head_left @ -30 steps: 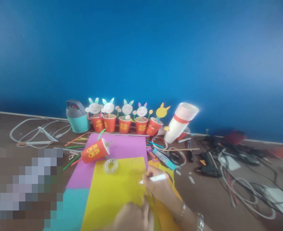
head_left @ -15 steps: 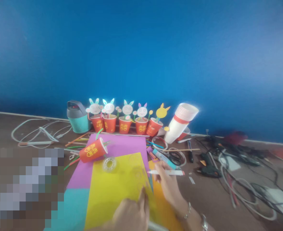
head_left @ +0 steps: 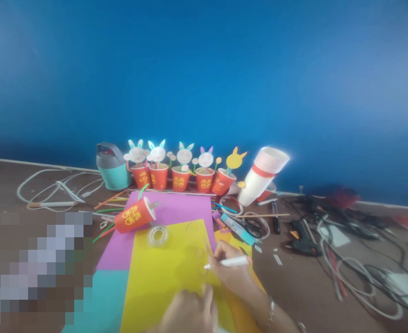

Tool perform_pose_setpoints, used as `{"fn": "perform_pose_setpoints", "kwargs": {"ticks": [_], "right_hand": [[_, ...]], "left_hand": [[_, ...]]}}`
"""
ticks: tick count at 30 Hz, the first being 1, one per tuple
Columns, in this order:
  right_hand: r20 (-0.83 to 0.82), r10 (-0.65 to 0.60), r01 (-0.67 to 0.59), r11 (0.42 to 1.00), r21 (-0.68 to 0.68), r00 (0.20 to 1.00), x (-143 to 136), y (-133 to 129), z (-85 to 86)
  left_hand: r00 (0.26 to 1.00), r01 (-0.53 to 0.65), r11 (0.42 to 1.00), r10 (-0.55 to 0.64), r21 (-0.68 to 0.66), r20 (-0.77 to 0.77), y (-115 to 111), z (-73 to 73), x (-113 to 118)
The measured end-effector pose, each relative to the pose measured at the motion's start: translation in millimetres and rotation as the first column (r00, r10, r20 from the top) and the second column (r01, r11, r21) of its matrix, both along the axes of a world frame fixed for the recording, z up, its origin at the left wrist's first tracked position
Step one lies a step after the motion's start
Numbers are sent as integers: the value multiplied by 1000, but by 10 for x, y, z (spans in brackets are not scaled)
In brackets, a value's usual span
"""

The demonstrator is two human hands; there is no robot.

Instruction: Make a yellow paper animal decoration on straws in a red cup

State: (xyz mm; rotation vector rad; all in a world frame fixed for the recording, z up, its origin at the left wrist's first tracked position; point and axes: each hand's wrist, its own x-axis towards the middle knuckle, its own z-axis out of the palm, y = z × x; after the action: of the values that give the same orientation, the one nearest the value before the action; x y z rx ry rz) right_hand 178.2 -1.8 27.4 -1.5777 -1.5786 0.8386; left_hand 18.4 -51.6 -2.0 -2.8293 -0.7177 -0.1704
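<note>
The desk [head_left: 314, 296] is brown and carries all items below; places are given relative to the yellow sheet [head_left: 165, 282].

The yellow sheet lies flat at the near centre of the desk, its long axis running from the near edge away toward the blue wall, tilted slightly clockwise. It overlaps a purple sheet [head_left: 179, 210] on its far side and a teal sheet [head_left: 103, 300] at its near left. Faint drawn circles show near its right edge.

The left hand [head_left: 190, 314] rests palm down on the near edge of the yellow sheet, fingers together and pointing away, pressing the paper flat. Only its upper part is in view.

The right hand [head_left: 229, 270] sits at the right edge of the yellow sheet, wrist entering from the lower right, fingers curled and pinching a white pen [head_left: 226, 262]. The pen's long axis lies almost level across the view; its tip points left and touches the yellow sheet beside the circles, its rear end points right.

A red cup [head_left: 134, 216] lies on its side just beyond the far left corner of the yellow sheet, mouth toward the right. A tape roll [head_left: 158, 236] lies flat on that same far corner.
</note>
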Motion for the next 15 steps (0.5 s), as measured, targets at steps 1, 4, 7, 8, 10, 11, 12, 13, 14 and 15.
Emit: {"fn": "perform_pose_setpoints", "kwargs": {"ticks": [1,4,7,8,10,11,12,13,14,15], "right_hand": [[35,4,-3,1000,-11,999,-2,-4,-18],[101,-1,6,999,-48,995,0,-6,-73],[123,-3,12,998,-69,992,5,-3,-99],[129,-2,12,997,-74,992,6,-2,-100],[141,-2,13,997,-77,990,7,-2,-96],[145,1,11,997,-77,989,7,-2,-93],[149,2,9,997,-75,989,7,-2,-91],[153,2,9,997,-71,988,7,-2,-89],[157,4,6,998,-67,988,7,-2,-88],[161,7,3,998,-62,987,6,-1,-87]], "left_hand": [[1000,0,1000,0,10,-17,-2,-13,-2],[999,11,1000,-10,26,-50,-1,-17,-2],[998,21,999,-19,38,-58,-1,6,4],[998,18,999,-15,39,-58,-2,15,5],[998,9,999,-7,37,-63,-2,32,7],[998,10,999,-7,34,-70,-1,38,7],[997,13,999,-10,31,-78,1,41,7],[996,17,999,-14,27,-84,4,43,7],[996,23,999,-21,25,-85,7,43,7],[996,29,999,-26,25,-82,11,41,7]]}}
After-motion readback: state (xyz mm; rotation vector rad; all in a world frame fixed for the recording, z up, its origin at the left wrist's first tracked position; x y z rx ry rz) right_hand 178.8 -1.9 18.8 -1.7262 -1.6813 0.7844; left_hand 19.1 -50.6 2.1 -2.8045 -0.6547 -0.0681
